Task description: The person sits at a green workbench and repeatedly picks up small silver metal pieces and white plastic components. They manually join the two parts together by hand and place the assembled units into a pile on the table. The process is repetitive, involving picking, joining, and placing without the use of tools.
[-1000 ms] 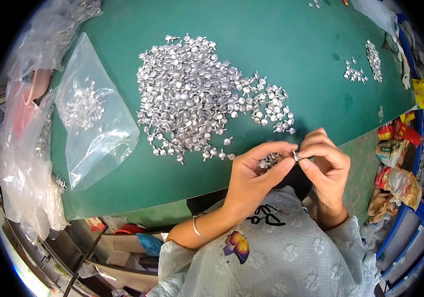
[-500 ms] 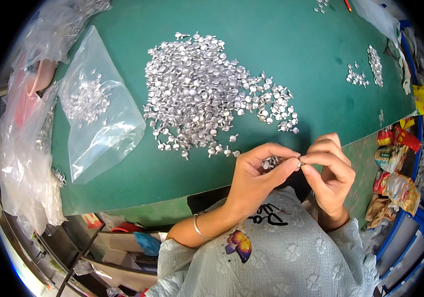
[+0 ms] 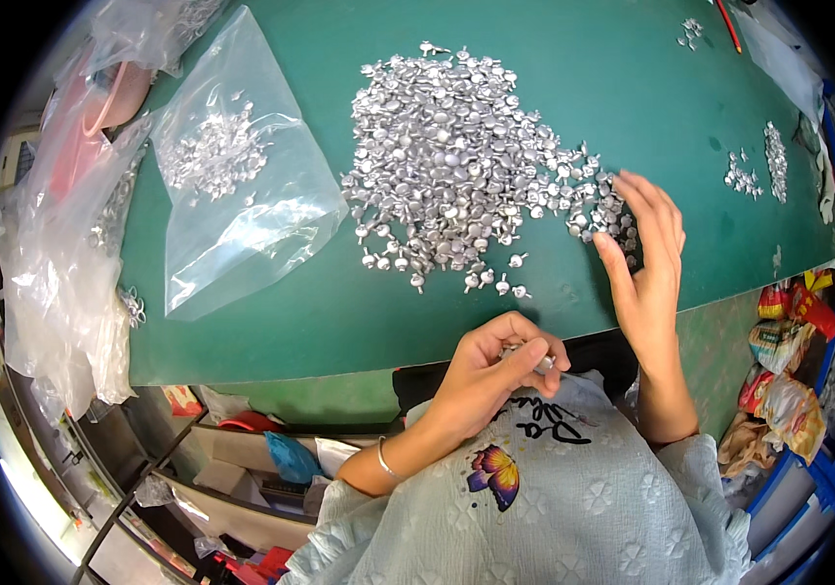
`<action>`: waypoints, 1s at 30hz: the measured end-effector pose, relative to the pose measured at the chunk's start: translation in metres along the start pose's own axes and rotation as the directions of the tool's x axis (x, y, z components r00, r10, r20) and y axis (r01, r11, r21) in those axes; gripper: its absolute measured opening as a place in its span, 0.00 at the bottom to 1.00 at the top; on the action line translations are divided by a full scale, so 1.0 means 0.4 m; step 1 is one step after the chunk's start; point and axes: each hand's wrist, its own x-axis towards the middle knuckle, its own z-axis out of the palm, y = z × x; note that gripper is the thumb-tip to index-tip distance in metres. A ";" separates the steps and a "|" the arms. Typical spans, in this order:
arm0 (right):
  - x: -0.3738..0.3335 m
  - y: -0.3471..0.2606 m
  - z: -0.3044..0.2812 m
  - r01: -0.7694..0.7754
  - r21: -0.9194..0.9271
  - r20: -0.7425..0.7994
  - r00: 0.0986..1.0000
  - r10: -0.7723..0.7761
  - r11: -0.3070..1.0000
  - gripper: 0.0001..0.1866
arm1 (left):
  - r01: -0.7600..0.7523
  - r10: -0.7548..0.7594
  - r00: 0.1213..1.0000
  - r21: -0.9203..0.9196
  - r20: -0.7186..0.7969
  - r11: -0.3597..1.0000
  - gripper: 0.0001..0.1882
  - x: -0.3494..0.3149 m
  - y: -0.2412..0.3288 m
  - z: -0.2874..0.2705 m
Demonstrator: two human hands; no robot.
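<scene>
A large heap of small silver metal pieces (image 3: 437, 146), each with a round head and a thin stem, lies on the green table (image 3: 271, 341). My right hand (image 3: 649, 244) reaches over the heap's thin right end, fingers spread apart around some loose pieces. Near my body, just off the table's front edge, my left hand (image 3: 497, 366) is curled closed around several of the same metal pieces (image 3: 542, 364), their rounded heads showing between thumb and fingers. Most of what lies in that palm is hidden.
Left of the heap lies a clear plastic bag (image 3: 252, 234) with more silver pieces. Further left are a pink basket (image 3: 125, 97) and crumpled clear bags (image 3: 57, 312). Small groups of pieces (image 3: 776, 161) and a red pencil-like stick (image 3: 729, 24) lie at the right.
My right hand has parted from the left hand, moved forward to the heap's right end and opened. The left hand stays closed on its pieces. The whole view has shifted slightly.
</scene>
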 end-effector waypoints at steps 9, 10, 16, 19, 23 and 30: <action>-0.014 -0.015 0.033 0.103 0.050 0.179 0.978 -0.110 0.993 0.22 | -0.062 0.064 0.998 0.070 -0.026 0.996 0.08 -0.031 0.007 -0.031; -0.021 -0.017 0.030 0.122 0.058 0.202 0.971 -0.131 0.991 0.21 | -0.073 0.075 0.997 0.089 -0.030 0.993 0.08 -0.033 0.008 -0.034; -0.043 -0.066 0.037 0.166 0.076 0.021 0.986 -0.168 0.983 0.13 | -0.094 0.106 0.991 0.136 -0.077 0.986 0.08 -0.046 0.019 -0.032; -0.027 -0.089 0.064 0.249 0.019 0.023 0.968 -0.250 0.968 0.12 | -0.089 0.102 0.989 0.121 -0.107 0.989 0.07 -0.048 0.021 -0.026; -0.026 -0.091 0.082 0.254 0.101 0.033 0.965 -0.259 0.962 0.09 | -0.115 0.121 0.987 0.062 -0.103 0.991 0.08 -0.053 0.012 -0.038; -0.072 -0.093 0.000 -0.435 0.888 0.410 0.896 0.171 0.147 0.05 | -0.233 0.238 0.961 0.049 -0.143 0.971 0.09 -0.029 0.010 -0.018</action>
